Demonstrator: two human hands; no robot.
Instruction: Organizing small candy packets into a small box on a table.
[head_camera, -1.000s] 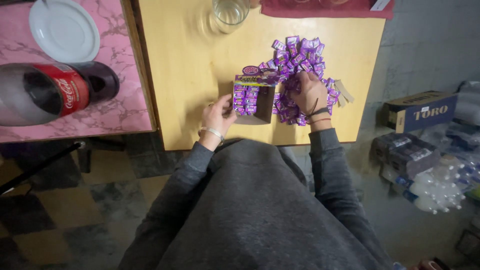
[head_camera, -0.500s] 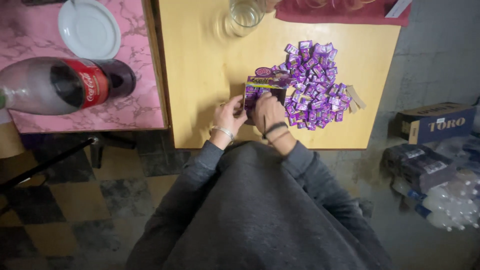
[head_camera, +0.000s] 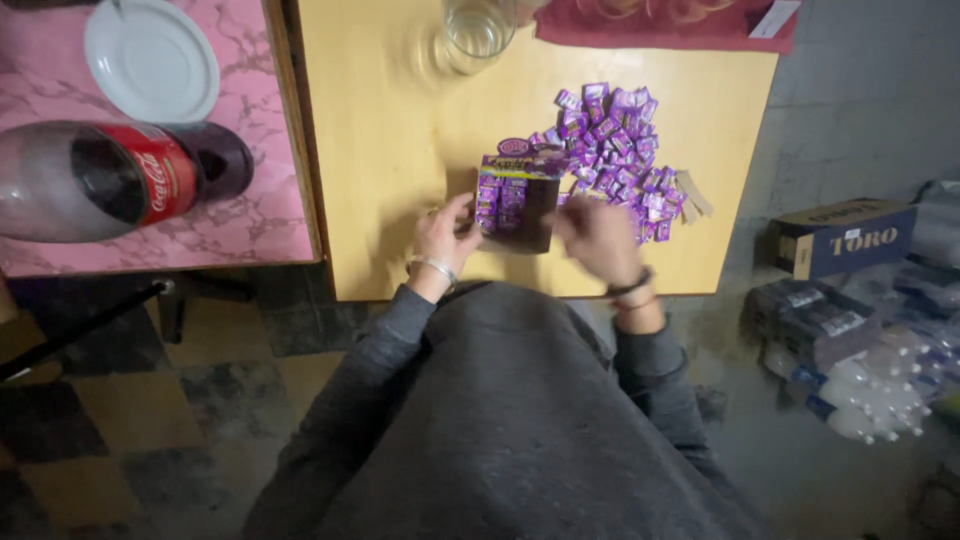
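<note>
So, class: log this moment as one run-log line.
left hand: steadies small box | right hand: beside box, blurred | purple sweets pile: on yellow table

A box (head_camera: 518, 200) is set on the table (head_camera: 390, 160), a heap of sweets (head_camera: 625, 160) right of it, a glass (head_camera: 478, 30) beyond, a bottle (head_camera: 100, 180) far left.

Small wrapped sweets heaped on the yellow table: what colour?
Purple wrappers, clearest in the head view.

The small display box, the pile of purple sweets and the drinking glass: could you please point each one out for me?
display box (head_camera: 518, 200), head view, on its purple front face.
pile of purple sweets (head_camera: 620, 150), head view, middle of the heap.
drinking glass (head_camera: 478, 30), head view, on its rim.
</note>
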